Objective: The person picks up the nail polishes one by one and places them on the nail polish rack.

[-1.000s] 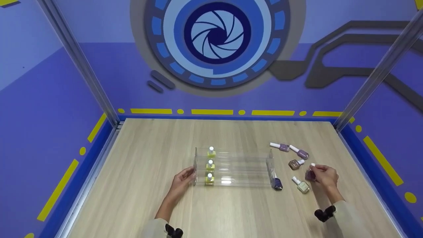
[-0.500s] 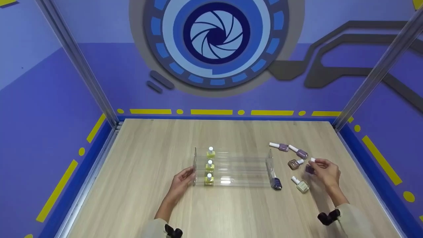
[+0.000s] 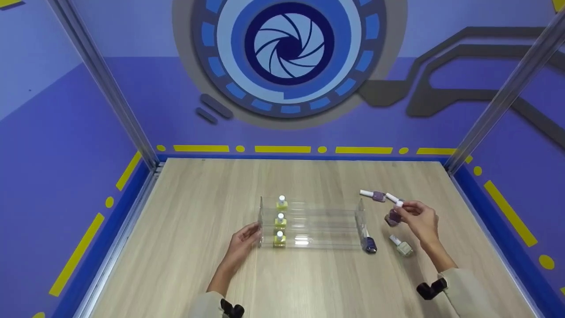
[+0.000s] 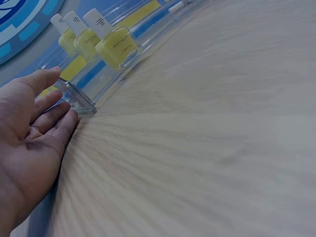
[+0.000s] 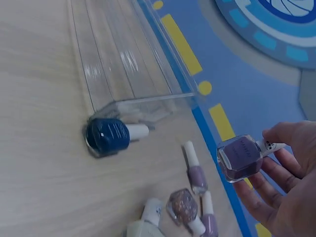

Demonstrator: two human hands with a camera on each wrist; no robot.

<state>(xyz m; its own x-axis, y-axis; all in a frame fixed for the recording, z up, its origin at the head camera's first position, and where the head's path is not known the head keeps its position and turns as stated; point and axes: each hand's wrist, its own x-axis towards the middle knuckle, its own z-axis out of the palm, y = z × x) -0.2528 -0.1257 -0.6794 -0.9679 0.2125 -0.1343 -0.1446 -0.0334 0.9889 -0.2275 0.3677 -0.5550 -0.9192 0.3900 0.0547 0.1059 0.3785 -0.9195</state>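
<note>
My right hand (image 3: pixel 419 221) pinches the white cap of a dark purple nail polish bottle (image 5: pixel 240 158), held above the table to the right of a clear tiered rack (image 3: pixel 318 240). My left hand (image 3: pixel 245 240) touches the rack's left end panel with loosely extended fingers (image 4: pixel 64 123). Three yellow nail polish bottles (image 4: pixel 117 48) stand upright in the rack, one per tier at its left end. In the head view the held bottle partly covers a glittery brown nail polish bottle (image 5: pixel 183 206).
A dark blue bottle (image 3: pixel 370 244) lies against the rack's right end. Nearer my right arm lies a pale green bottle (image 3: pixel 403 248). Two mauve bottles (image 3: pixel 378 196) lie farther back. Walls with metal posts (image 3: pixel 490 106) border the table.
My right hand has lifted the dark purple bottle off the table and carried it left and toward the back. My left hand stays at the rack's end.
</note>
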